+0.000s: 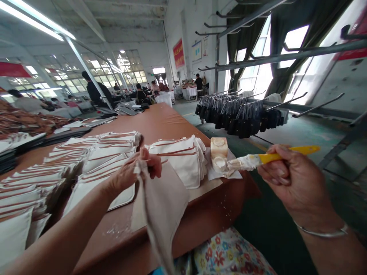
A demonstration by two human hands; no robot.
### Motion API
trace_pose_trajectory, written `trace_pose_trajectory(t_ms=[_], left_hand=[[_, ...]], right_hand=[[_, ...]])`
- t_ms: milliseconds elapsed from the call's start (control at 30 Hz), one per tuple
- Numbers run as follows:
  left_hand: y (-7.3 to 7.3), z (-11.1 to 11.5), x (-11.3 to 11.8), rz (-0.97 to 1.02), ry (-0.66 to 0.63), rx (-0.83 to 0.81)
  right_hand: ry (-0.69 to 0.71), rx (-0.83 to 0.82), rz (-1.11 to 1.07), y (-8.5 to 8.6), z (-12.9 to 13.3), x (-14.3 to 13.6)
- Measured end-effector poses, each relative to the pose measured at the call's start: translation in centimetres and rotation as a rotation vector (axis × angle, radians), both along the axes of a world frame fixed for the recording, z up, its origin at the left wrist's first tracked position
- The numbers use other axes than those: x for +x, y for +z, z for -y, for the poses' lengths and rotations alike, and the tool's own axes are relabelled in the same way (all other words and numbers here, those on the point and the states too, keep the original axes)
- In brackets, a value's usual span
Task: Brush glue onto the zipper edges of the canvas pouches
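My left hand (147,164) is closed on the upper edge of a pale fabric piece (164,202), which hangs down over the table's near edge. In my right hand (289,179) is a brush (275,156) with a yellow handle. Its bristles, caked with white paste, point left and reach the mouth of a small whitish container (219,152). That container lies on a white sheet (236,173) at the table's right corner. Just behind the hanging piece sits a stack of similar white pieces with brown edging (183,160).
Rows of white pieces (106,160) cover the left of the brown table (160,118). Black items hang from a metal rack (241,116) on the right. Brown material is heaped (25,118) at far left. Several people (96,89) are in the background.
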State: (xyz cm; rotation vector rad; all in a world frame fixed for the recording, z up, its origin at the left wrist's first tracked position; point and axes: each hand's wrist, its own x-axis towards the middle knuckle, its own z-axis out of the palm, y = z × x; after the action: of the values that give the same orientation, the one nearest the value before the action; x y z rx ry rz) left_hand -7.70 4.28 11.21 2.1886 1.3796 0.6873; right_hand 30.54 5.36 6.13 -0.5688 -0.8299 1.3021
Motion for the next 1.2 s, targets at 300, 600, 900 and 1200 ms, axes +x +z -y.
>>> trace_pose_trajectory(t_ms=[300,600,900,1200], left_hand=[[-16.0,0.7,-10.0,-0.166,0.466,-0.494],[-21.7,-3.0,-4.0,-0.198,0.567,-0.406],[-17.1,1.8,1.3,0.313,0.292,-0.475],[-13.9,4.1,4.7,0.498,0.145,-0.428]], right_hand=[[0.147,-0.282,-0.034,-7.7,0.2,-2.3],[0.160,-0.312,0.003,-10.0,-0.1,-6.9],[0.124,-0.185,0.102,-8.0,-1.1,-9.7],[0.082,-0.016,0.403,-8.8,-1.9,-11.9]])
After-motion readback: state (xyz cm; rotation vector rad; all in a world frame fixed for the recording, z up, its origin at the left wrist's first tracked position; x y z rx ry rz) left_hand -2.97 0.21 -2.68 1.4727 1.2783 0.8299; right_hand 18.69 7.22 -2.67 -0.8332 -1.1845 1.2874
